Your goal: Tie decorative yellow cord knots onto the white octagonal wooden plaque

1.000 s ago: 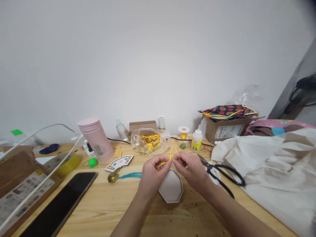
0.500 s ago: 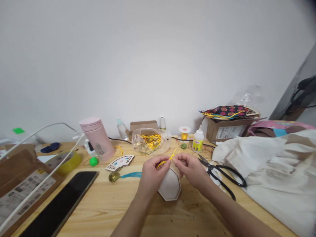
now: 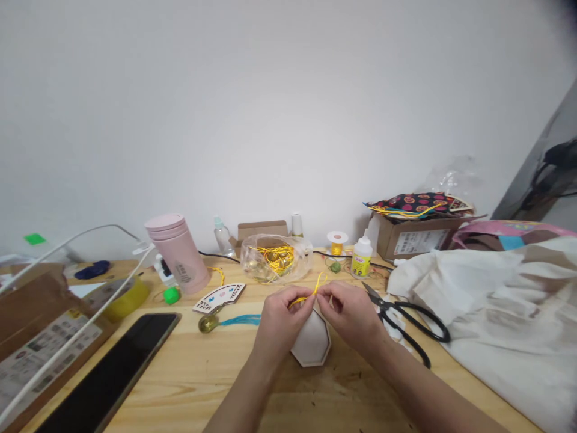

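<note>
Yellow cord (image 3: 320, 281) is pinched between the fingertips of my left hand (image 3: 285, 314) and my right hand (image 3: 346, 308), which meet at the middle of the table. Its loose ends stick up above the fingers. Just below hangs or rests a pale octagonal plaque (image 3: 312, 344) with a dark edge; its top is hidden behind my hands, so I cannot tell how the cord joins it. Left of my hands lies a fan-shaped decorated piece (image 3: 220, 298) with a blue tassel (image 3: 241, 319) and a brass-coloured disc (image 3: 208, 323).
Black-handled scissors (image 3: 406, 319) lie right of my hands, beside white cloth (image 3: 487, 307). Behind stand a glue bottle (image 3: 361, 258), a spool (image 3: 337, 242) and a plastic bag of yellow cords (image 3: 277, 258). A pink tumbler (image 3: 178, 255) and a phone (image 3: 112, 373) are at left.
My fingers have drawn closer together on the yellow cord, and the right-hand fingers have curled in more. The cord's loop above them looks narrower. The plaque has barely shifted.
</note>
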`<act>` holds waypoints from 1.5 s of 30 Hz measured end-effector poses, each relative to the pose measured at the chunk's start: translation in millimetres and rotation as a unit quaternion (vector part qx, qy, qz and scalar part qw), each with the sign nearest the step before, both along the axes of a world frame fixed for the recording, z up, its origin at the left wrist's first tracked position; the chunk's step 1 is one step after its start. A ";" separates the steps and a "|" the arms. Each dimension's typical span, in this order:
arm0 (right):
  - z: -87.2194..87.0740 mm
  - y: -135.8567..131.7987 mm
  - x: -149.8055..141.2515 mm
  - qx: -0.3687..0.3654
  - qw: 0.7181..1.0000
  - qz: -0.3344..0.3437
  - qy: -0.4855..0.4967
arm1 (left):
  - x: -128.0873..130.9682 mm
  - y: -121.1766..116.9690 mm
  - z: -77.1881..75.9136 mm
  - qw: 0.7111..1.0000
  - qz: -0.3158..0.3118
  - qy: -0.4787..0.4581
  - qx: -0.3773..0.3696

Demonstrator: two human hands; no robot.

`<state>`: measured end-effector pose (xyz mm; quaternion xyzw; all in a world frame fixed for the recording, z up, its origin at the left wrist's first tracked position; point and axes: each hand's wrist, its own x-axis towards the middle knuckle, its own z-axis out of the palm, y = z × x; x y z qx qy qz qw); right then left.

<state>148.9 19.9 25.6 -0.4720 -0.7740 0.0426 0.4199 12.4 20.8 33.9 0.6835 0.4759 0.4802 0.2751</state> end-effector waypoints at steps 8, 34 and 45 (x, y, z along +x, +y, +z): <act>0.0 0.8 0.2 0.015 0.995 -0.043 -0.090 | 1.7 1.7 -4.6 1.000 -0.017 0.022 0.004; 10.4 16.1 23.7 0.002 0.990 0.094 -0.106 | -1.4 2.3 -4.9 0.998 -0.051 0.038 -0.017; 14.4 15.3 26.3 0.035 0.980 0.111 -0.162 | -1.7 3.1 -8.1 0.997 -0.058 0.016 -0.040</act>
